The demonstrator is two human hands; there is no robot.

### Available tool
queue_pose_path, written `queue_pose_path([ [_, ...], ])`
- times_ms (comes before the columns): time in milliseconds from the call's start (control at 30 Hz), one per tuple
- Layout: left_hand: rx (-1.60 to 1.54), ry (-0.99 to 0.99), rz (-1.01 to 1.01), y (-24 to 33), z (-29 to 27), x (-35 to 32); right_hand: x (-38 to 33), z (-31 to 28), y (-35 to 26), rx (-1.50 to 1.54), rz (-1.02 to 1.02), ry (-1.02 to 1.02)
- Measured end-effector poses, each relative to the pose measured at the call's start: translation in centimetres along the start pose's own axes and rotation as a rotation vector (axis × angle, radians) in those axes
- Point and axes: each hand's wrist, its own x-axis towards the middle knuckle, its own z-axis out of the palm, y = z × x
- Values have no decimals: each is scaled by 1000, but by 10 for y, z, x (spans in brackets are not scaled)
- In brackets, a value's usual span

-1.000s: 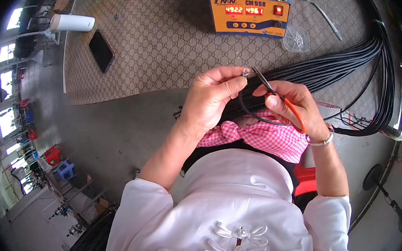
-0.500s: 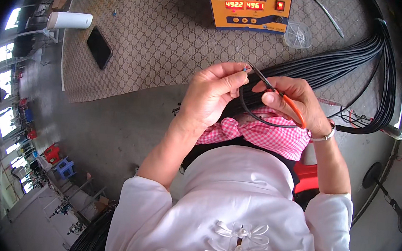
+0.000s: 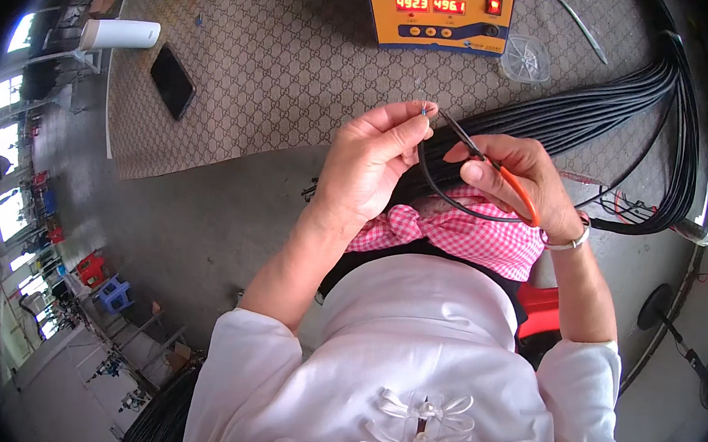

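Observation:
Between the thumb and fingertips of my left hand (image 3: 368, 158) is the end of a black cable (image 3: 434, 183), with fine, partly bluish wire ends showing at the tip. The cable curves down and right, passing below my right hand (image 3: 516, 177). That hand is closed around orange-handled pliers (image 3: 507, 178) with long dark jaws. The jaw tips point up and left, just right of the wire ends. Whether the jaws are fully closed is too small to tell.
A thick bundle of black cables (image 3: 587, 99) lies across the table's right side. Behind my hands stands an orange and blue box with a red display (image 3: 438, 16), beside a clear plastic dish (image 3: 525, 60). A phone (image 3: 172, 82) and a white tumbler (image 3: 125, 34) are at the left.
My left hand has shifted slightly left and up with the cable end, widening its small gap from the plier tips. My right hand has hardly moved.

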Motion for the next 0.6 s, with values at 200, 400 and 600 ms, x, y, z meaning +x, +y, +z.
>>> queue_pose_path([
  [200, 7, -25, 13, -1, -1, 0, 3, 2, 2, 5, -22, 8],
  [400, 14, 29, 22, -1, 3, -1, 4, 3, 0, -12, -26, 13],
  [600, 7, -47, -4, 0, -3, -1, 7, 0, 6, -46, -78, 24],
])
